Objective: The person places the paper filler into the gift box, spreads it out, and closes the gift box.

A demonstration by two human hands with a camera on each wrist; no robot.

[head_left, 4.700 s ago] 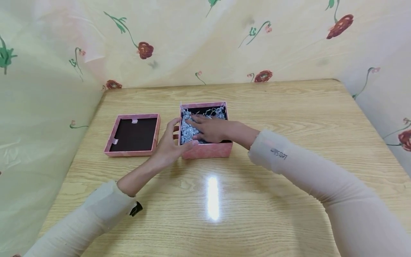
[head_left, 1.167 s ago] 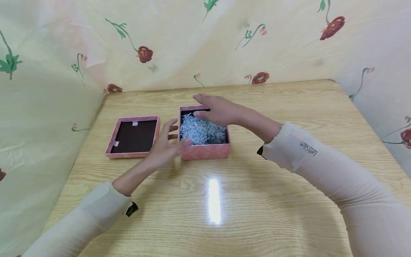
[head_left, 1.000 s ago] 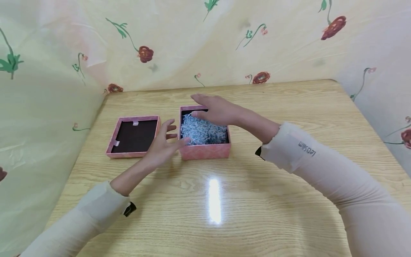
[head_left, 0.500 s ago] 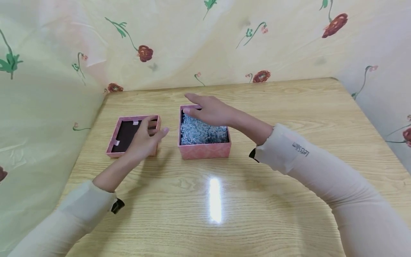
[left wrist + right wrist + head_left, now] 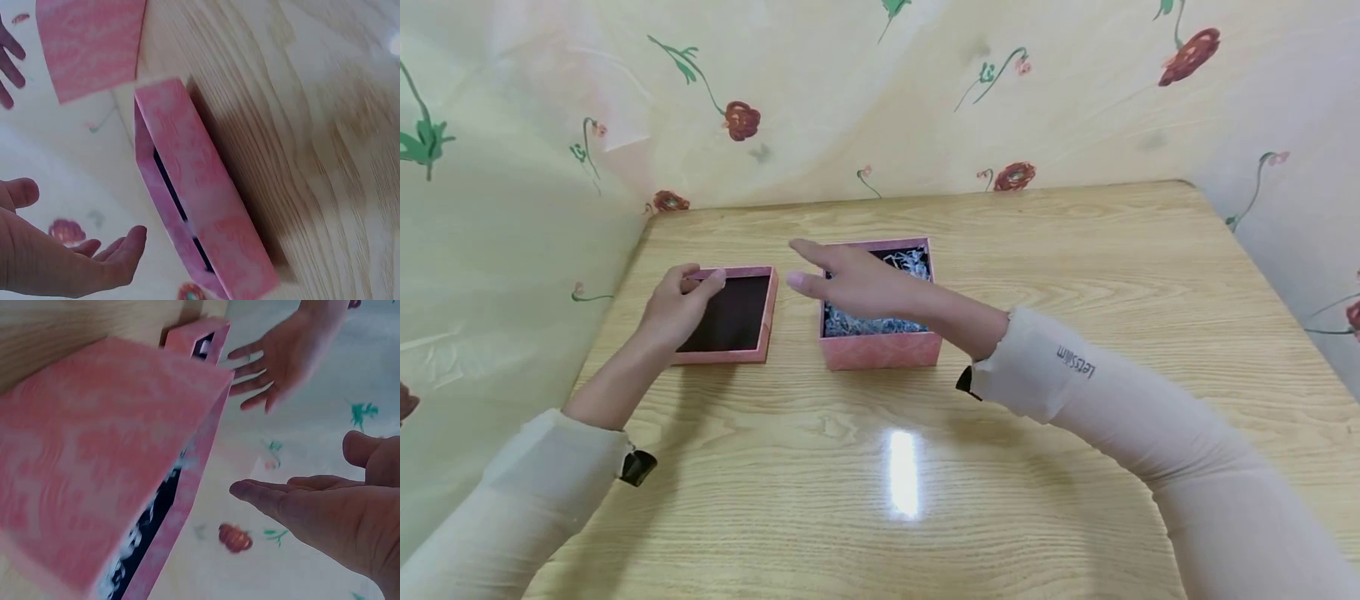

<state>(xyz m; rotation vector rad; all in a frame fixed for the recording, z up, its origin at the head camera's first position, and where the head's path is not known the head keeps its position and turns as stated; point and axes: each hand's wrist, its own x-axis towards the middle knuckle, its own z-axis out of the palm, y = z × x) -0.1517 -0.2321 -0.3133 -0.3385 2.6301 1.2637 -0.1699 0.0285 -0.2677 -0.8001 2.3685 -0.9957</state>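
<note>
A pink box [image 5: 880,352] with a dark inside stands on the table, filled with light blue shredded paper [image 5: 913,262]. To its left lies the matching pink lid [image 5: 770,312], black inside facing up. My left hand [image 5: 673,307] hovers over the lid's left side, covering that edge in the head view; the left wrist view shows its loosely bent fingers apart from the lid [image 5: 200,194]. Above the box, my right hand [image 5: 865,282] reaches leftward with fingers extended, holding nothing. It hides part of the paper; some shreds show at the rim in the right wrist view.
The wood-grain table [image 5: 1075,250] carries the box and lid toward its far side. A flower-printed curtain [image 5: 850,92] hangs along the back and both sides. A bright light reflection [image 5: 903,475] lies on the tabletop in front of the box.
The right hand first pressed into the paper, then lifted and drifted left over the box. The left hand left the box's side and moved left across to the lid's far edge.
</note>
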